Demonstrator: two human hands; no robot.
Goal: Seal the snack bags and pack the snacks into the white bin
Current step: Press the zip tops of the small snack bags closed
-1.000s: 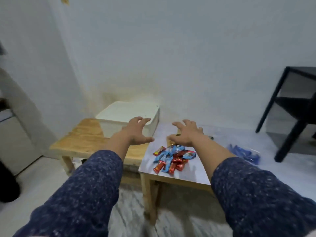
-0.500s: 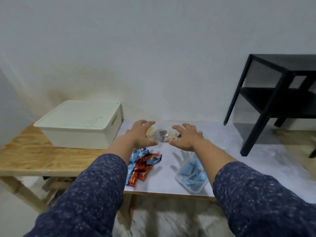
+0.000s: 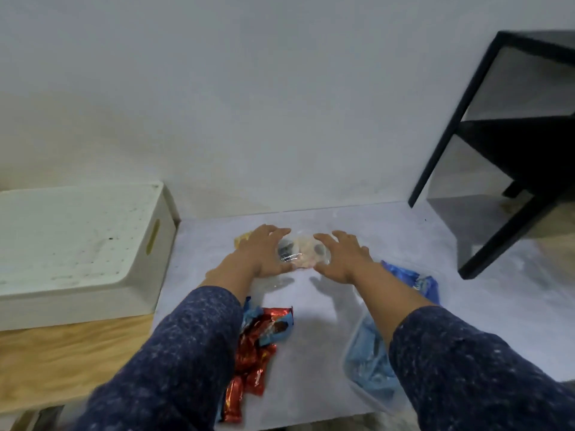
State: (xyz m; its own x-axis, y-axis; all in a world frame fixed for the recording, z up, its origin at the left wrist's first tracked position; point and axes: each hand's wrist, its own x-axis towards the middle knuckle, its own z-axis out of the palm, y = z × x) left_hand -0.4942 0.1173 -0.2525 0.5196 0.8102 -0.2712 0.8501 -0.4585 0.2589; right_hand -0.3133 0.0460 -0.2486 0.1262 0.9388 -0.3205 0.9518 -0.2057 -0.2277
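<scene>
In the middle of the frame my left hand [image 3: 264,253] and right hand [image 3: 342,259] hold the clear snack bag [image 3: 300,253] by its two sides. It looks light, soft and slippery — I should pinch the top edge to seal it.

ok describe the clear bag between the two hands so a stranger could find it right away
Start at the white bin on the left, then move right across the pale tabletop toward the wall. The clear bag sits between the left hand and right hand. Unlike the red and blue wrappers nearer the front edge, it is see-through, holding pale and dark pieces.
</scene>
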